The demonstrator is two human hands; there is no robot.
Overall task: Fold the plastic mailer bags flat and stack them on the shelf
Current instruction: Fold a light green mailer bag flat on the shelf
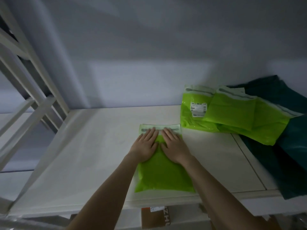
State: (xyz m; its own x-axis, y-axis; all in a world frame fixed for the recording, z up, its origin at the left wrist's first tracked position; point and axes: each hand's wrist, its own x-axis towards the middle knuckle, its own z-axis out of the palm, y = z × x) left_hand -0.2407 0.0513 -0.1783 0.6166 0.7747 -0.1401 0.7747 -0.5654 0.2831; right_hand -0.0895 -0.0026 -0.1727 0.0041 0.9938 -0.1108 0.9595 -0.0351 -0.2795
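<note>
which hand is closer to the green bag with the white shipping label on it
Right. The right hand lies flat on the green mailer being folded, on the side toward the labelled bag. The left hand presses the same mailer farther from it.

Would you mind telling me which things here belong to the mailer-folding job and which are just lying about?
Part of the job:
- green mailer bag under left hand and right hand
- loose green mailers
- dark teal bags
- white shelf

Lying about:
- cardboard box below the shelf
- white frame at left
</note>
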